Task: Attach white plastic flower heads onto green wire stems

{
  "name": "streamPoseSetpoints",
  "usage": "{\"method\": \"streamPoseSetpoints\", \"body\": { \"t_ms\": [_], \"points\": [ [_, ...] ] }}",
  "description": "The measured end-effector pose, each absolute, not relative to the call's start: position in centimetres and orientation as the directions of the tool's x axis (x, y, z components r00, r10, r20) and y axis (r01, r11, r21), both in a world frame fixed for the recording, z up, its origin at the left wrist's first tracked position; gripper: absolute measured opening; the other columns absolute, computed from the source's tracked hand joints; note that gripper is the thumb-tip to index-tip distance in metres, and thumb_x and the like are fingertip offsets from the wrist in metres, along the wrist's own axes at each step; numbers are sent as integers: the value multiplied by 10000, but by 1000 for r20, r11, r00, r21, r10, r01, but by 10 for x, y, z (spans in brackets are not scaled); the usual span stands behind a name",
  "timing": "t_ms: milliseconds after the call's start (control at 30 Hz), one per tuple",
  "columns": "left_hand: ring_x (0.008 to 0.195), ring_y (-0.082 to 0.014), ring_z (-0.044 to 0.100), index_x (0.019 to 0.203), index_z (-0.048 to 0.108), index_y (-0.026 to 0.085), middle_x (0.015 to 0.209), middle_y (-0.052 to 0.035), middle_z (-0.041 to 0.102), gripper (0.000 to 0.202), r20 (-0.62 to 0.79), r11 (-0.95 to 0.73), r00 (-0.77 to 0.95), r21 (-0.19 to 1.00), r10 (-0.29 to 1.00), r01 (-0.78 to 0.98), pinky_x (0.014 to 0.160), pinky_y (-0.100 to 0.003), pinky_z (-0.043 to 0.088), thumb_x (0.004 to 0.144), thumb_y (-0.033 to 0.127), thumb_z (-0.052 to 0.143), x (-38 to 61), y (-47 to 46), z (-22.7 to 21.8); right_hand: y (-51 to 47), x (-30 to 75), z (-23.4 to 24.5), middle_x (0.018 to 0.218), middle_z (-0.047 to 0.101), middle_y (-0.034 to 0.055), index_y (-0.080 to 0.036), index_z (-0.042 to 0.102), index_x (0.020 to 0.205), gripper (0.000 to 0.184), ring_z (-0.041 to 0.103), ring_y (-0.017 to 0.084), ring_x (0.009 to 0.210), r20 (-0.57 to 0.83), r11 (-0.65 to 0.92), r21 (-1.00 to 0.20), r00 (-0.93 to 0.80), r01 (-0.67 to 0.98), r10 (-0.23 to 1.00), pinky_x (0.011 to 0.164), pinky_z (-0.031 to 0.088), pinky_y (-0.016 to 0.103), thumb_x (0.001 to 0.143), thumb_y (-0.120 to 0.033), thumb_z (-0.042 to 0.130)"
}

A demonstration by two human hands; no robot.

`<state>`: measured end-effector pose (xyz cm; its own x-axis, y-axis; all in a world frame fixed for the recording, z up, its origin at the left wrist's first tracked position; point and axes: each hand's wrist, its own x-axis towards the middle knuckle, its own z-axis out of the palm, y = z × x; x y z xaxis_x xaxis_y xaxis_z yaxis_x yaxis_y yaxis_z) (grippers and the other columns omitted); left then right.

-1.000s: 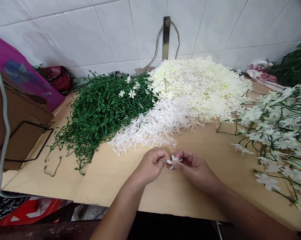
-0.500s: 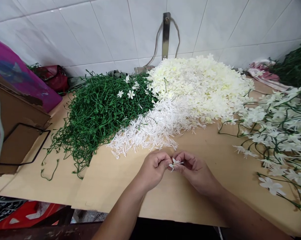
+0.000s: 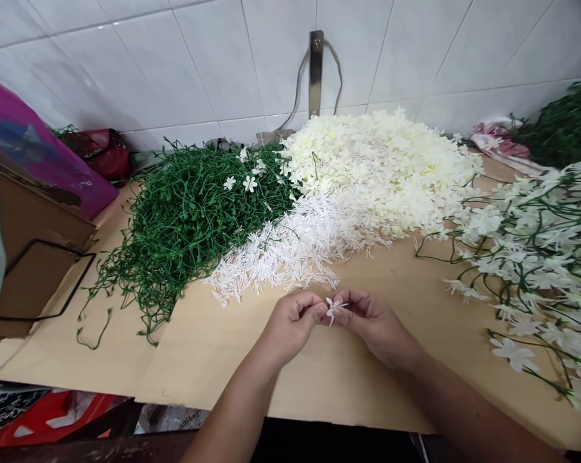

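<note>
A small white artificial flower (image 3: 333, 309) is pinched between my two hands, just above the cardboard-covered table. My left hand (image 3: 297, 321) grips it from the left with thumb and forefinger, and my right hand (image 3: 370, 321) closes on it from the right. The fingers hide part of the flower and whatever joins it underneath. Beyond my hands lies a heap of thin white stamens (image 3: 290, 247). Behind that rises a large pile of creamy white petals (image 3: 387, 161). Left of these spreads a tangle of green plastic stems (image 3: 198, 212).
Finished-looking white flowers on green stems (image 3: 526, 270) cover the table's right side. A cardboard box (image 3: 30, 244) and a purple bag (image 3: 49, 148) stand at the left. More green stems (image 3: 567, 122) and a pink-and-white cloth (image 3: 502, 145) lie by the tiled wall (image 3: 198, 58).
Both hands remain together on the flower, with small finger shifts; its petals are turned slightly. The whole view has shifted a little.
</note>
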<state>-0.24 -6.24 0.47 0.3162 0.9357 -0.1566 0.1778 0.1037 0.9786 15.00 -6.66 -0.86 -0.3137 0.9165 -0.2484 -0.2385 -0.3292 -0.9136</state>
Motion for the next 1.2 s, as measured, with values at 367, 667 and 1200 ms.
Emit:
{"method": "streamPoseSetpoints", "body": {
  "t_ms": [367,667,1200],
  "points": [
    [558,-96,472,587,499,154,572,3,512,415,-175,143,308,982,935,123,573,-233,414,727,545,498,-2,-64,5,-64,151,-7,681,602,-23,-170,567,693,248,596,111,672,-260,-406,-837,-384,-368,886,759,508,333,612,-335,733],
    [593,-104,443,602,478,157,598,-1,480,383,-110,46,273,972,956,230,565,-227,371,800,481,424,-1,-65,-2,-62,151,-3,663,563,-25,-169,553,658,243,561,98,662,-263,-400,-847,-378,-350,888,713,516,293,606,-317,739],
    [561,-97,420,592,453,158,559,18,466,298,-200,177,217,977,956,118,554,-225,340,732,412,525,4,-65,3,-61,148,-10,664,548,-29,-164,536,652,238,542,91,649,-219,-338,-889,-362,-309,906,686,482,271,628,-312,721]
  ]
}}
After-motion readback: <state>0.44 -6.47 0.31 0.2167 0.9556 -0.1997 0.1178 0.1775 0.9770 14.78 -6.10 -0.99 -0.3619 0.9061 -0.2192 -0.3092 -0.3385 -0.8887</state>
